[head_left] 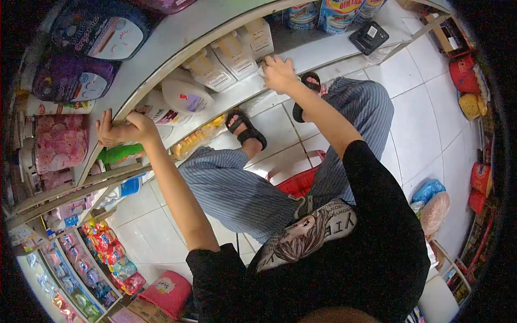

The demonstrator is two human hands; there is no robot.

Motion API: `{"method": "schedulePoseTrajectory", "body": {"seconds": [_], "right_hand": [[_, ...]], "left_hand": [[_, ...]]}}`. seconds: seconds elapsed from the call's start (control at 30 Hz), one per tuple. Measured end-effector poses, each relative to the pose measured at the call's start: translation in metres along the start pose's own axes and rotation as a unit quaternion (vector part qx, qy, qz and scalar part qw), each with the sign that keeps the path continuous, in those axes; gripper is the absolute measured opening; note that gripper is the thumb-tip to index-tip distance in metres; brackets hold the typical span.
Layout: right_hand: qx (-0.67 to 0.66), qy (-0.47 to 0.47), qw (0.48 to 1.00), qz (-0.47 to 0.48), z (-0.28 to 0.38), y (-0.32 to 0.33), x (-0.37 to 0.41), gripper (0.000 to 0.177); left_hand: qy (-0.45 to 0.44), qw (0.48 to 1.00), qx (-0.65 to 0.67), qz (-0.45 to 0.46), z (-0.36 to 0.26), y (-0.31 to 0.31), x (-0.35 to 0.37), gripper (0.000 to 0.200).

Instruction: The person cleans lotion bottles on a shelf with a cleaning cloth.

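At the left, my left hand [126, 131] grips the edge of the upper shelf [156, 72], with its fingers and thumb on either side of the rim. Below it lies a green pack [121, 153], partly hidden. My right hand [280, 74] rests on the lower shelf [245, 86], fingers curled down beside a row of white boxes [232, 56]. A whitish scrap shows under its fingers, too small to name. Between the hands, a white bottle with a purple label [187, 98] leans next to another white bottle [158, 107].
A black device [369, 37] lies on the lower shelf near blue pouches [338, 16]. Purple bottles [75, 78] stand on the upper shelf. A red plastic stool [296, 185] is under me. Sachet packs [110, 247] hang at lower left; bagged goods [433, 210] sit on the tiles.
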State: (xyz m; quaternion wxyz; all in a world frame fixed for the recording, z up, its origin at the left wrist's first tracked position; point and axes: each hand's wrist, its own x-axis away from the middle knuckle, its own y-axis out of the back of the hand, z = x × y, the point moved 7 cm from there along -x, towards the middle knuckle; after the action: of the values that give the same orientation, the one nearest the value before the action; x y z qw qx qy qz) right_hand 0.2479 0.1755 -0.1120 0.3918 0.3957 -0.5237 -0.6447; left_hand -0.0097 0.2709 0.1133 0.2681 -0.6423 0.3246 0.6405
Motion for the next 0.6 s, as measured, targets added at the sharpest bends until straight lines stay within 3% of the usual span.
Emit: {"method": "schedulePoseTrajectory", "body": {"seconds": [0.17, 0.27, 0.6], "right_hand": [[-0.015, 0.029, 0.999, -0.041, -0.002, 0.003, 0.019, 0.024], [0.008, 0.036, 0.999, -0.006, 0.0, -0.005, 0.01, 0.024], [0.041, -0.035, 0.998, 0.019, -0.016, 0.002, 0.02, 0.025]], "left_hand": [[0.019, 0.999, 0.016, 0.026, -0.001, 0.001, -0.002, 0.025], [0.028, 0.999, 0.005, 0.024, 0.001, -0.001, -0.001, 0.025], [0.022, 0.997, 0.03, 0.063, 0.002, 0.002, -0.002, 0.027]]}}
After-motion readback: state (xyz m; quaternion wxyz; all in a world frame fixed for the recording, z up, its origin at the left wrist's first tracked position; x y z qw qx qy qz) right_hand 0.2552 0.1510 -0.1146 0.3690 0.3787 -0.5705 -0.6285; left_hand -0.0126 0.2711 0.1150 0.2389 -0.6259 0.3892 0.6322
